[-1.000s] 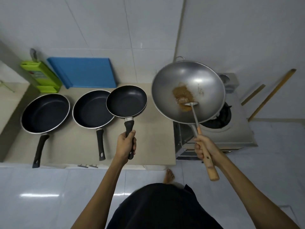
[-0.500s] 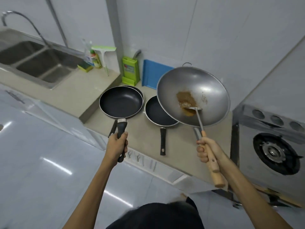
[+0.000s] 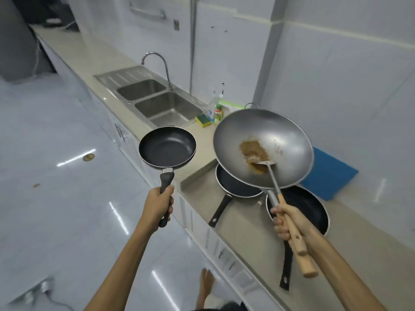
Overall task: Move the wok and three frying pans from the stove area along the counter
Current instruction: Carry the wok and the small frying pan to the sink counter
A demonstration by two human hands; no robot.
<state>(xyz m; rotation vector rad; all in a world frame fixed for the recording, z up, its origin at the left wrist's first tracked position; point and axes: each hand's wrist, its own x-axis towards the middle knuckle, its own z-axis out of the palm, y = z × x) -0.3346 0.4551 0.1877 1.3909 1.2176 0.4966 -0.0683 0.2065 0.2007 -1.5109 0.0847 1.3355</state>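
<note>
My left hand (image 3: pixel 160 203) grips the black handle of a small black frying pan (image 3: pixel 167 150), held in the air over the counter's front edge near the sink. My right hand (image 3: pixel 289 221) holds the wooden handle of a grey steel wok (image 3: pixel 276 133) together with a metal spatula (image 3: pixel 267 166) that rests in it beside a brown food patch. The wok hangs above two black frying pans on the lower counter: one (image 3: pixel 233 187) partly hidden under it, the other (image 3: pixel 310 207) behind my right hand.
A double steel sink (image 3: pixel 157 102) with a tap lies along the beige counter (image 3: pixel 197 151) ahead. A sponge and bottles (image 3: pixel 215 113) stand by the sink's near end. A blue cutting board (image 3: pixel 327 173) leans on the wall. Glossy tiled floor lies to the left, my bare foot below.
The view has swung left along the counter; the stove has left the frame and the sink is now ahead. Both hands carry the small pan and the wok further toward the sink.
</note>
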